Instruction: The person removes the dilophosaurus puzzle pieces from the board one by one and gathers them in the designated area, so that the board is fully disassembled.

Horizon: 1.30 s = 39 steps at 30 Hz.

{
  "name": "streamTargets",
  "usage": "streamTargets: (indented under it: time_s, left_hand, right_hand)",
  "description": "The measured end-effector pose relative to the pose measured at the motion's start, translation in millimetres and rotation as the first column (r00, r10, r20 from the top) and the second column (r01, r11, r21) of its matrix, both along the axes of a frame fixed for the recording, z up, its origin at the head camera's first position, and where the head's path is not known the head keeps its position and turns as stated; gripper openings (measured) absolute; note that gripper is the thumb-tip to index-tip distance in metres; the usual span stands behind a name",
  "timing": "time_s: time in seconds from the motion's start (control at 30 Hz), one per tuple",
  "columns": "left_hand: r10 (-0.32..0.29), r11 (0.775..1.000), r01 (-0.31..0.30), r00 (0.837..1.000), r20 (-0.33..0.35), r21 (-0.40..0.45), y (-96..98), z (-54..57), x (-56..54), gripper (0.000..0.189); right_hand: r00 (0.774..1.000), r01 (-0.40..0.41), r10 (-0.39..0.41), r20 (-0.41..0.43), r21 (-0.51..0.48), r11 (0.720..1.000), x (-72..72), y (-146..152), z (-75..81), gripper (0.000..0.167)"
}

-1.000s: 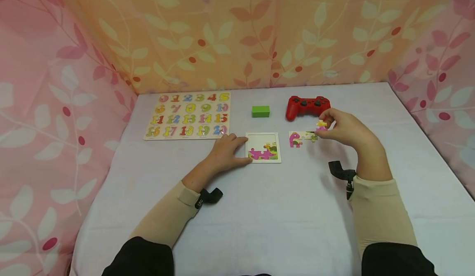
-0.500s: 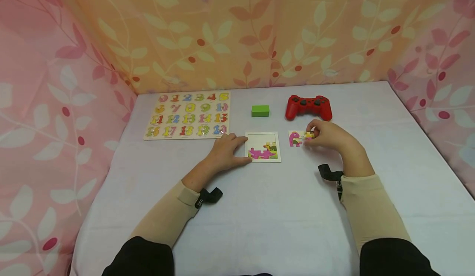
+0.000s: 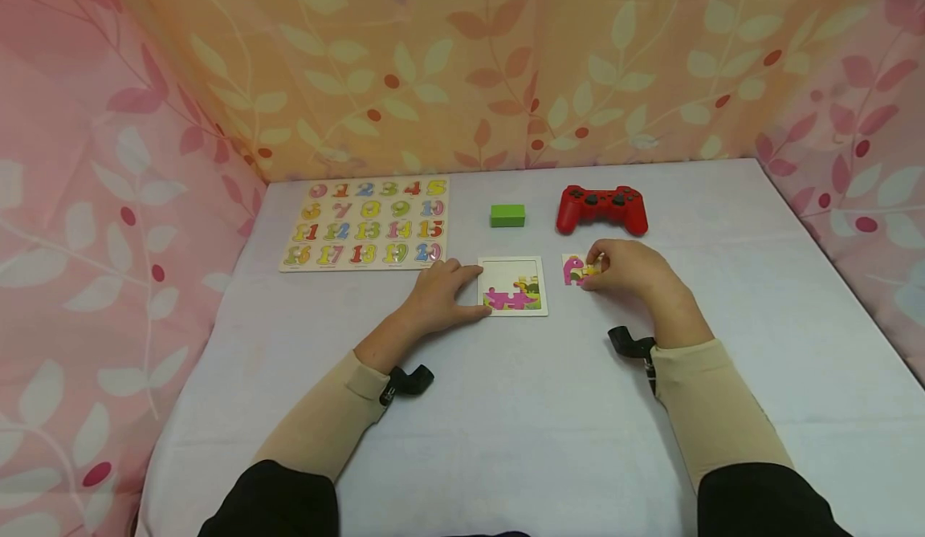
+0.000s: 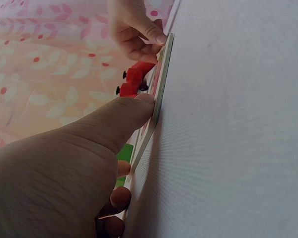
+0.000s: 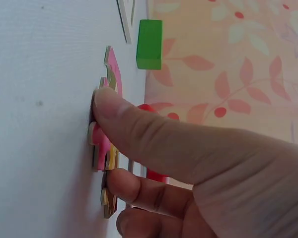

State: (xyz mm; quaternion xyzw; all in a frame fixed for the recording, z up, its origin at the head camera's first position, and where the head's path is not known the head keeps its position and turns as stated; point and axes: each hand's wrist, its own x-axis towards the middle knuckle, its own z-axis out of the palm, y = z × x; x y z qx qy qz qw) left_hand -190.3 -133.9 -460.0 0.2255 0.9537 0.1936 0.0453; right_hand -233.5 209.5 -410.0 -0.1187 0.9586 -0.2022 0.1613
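Note:
My left hand [image 3: 437, 296] grips a small white puzzle tray [image 3: 502, 274] at its left side, with the thumb at the near corner and the index finger at the far one. Pink and yellow-green pieces fill the tray's near and right parts. To the right, my right hand [image 3: 630, 274] pinches a pink and yellow jigsaw piece [image 5: 102, 144] between thumb and fingers, low over the cloth. A piece with a pink dinosaur's head [image 3: 572, 270] lies just left of those fingertips. In the right wrist view, another piece [image 5: 110, 209] shows under the fingers, partly hidden.
A number puzzle board [image 3: 340, 270] lies at the back left. Behind the tray sits a green block [image 3: 507, 217], and a red game controller [image 3: 602, 208] lies beyond my right hand. Patterned curtains [image 3: 462, 63] enclose the white-covered table [image 3: 506, 425] at the back and sides.
My right hand has moved left and down with the jigsaw piece, from near the controller to over the loose pieces. My left hand and the tray have stayed in place.

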Motion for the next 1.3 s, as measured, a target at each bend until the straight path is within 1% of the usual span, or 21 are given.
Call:
streamTargets:
  time_s: [0.1,0.33,0.43,0.53,0.63,0.77,0.9,1.1,1.2,1.3]
  left_hand:
    - [-0.001,1.0,0.001,1.0,-0.003,-0.002,0.0,0.0,0.0,0.079]
    - [-0.001,1.0,0.001,1.0,-0.003,-0.003,0.3,2.5,0.5,0.079]
    - [0.001,1.0,-0.001,1.0,0.004,0.001,0.6,3.2,0.8,0.079]
    - [0.001,1.0,-0.001,1.0,0.006,0.004,0.8,3.3,1.3,0.079]
    - [0.0,1.0,0.0,1.0,0.004,0.006,1.0,3.1,1.9,0.078]
    - [-0.001,1.0,0.001,1.0,0.001,0.006,1.3,2.2,2.0,0.078]
    - [0.002,1.0,-0.002,1.0,0.001,0.006,1.2,2.0,1.9,0.079]
    - [0.003,1.0,-0.003,1.0,0.009,0.004,0.6,3.0,1.9,0.079]
    - [0.003,1.0,-0.003,1.0,0.01,0.002,0.4,2.4,1.6,0.079]
    - [0.002,1.0,-0.002,1.0,0.006,0.005,0.4,1.4,1.4,0.079]
  right_hand:
    - [1.0,0.016,-0.016,-0.026,0.018,1.0,0.6,-2,1.3,0.039]
    - [0.999,0.026,-0.024,-0.038,0.059,0.998,2.3,-6,5.0,0.017]
    - [1.0,0.015,-0.014,-0.028,0.056,0.998,2.6,-6,6.5,0.014]
    - [1.0,0.013,-0.013,-0.011,0.027,1.0,2.8,-3,9.3,0.017]
    - [1.0,0.025,-0.025,-0.007,-0.011,1.0,3.9,3,15.4,0.027]
    - [0.997,0.044,-0.047,-0.067,-0.045,0.998,6.6,11,26.9,0.04]
    - [0.988,0.06,-0.069,-0.137,-0.069,0.996,10.9,14,40.3,0.045]
    - [0.973,0.074,-0.1,-0.209,-0.128,0.989,20.5,11,59.8,0.045]
    - [0.961,0.055,-0.095,-0.261,-0.157,0.986,27.1,7,67.7,0.044]
    - [0.943,0.018,-0.08,-0.323,-0.189,0.982,34.6,0,74.7,0.038]
